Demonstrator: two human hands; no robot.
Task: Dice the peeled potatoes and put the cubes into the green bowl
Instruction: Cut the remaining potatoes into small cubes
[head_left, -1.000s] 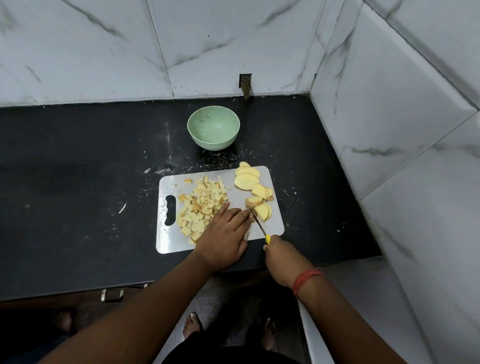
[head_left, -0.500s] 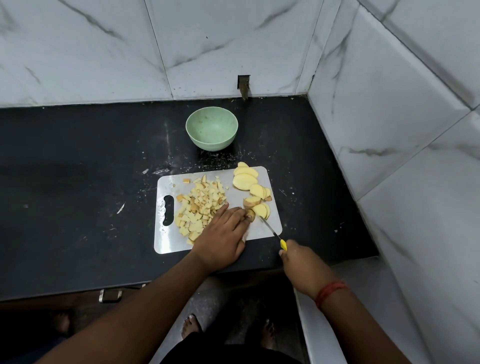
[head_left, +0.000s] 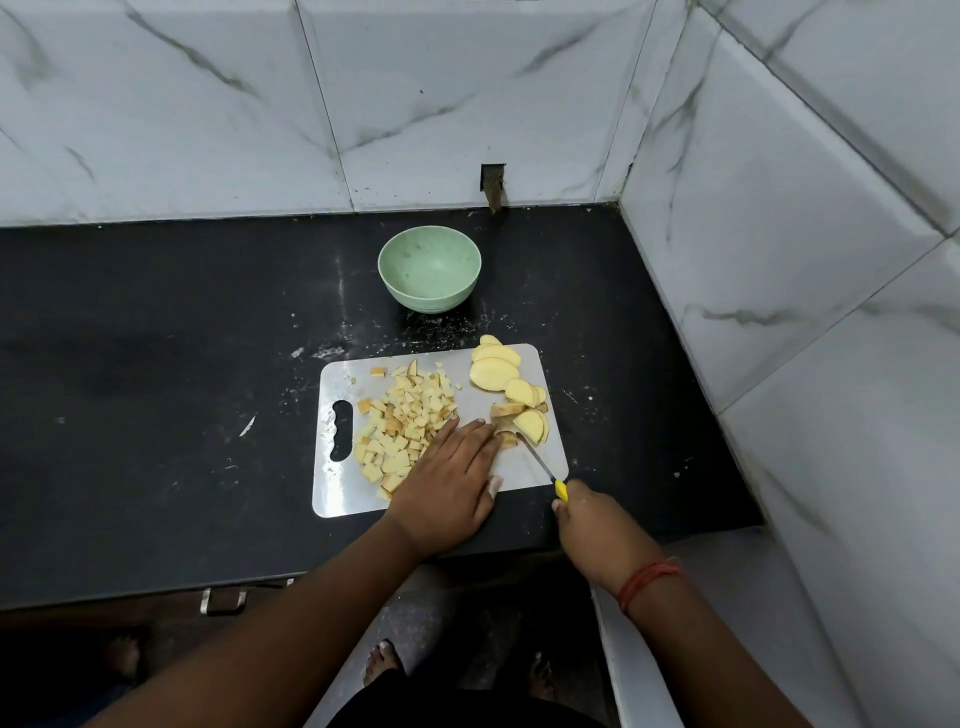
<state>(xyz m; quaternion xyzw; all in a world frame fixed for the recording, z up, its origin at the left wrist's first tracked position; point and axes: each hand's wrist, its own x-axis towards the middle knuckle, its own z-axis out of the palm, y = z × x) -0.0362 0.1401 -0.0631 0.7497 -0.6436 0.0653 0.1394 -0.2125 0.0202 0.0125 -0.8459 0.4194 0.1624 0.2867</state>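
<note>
Head view: left hand (head_left: 449, 480) fingers flat on potato piece (head_left: 506, 439); right hand (head_left: 592, 525) grips knife (head_left: 543, 466).

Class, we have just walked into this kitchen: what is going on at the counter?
A person is dicing potatoes on a cutting board. The right hand grips a yellow-handled knife, its blade at a potato piece that the left hand steadies with flat fingers. A pile of cubes lies on the board's left, uncut slices on its right. The green bowl behind the board holds no cubes yet.
</note>
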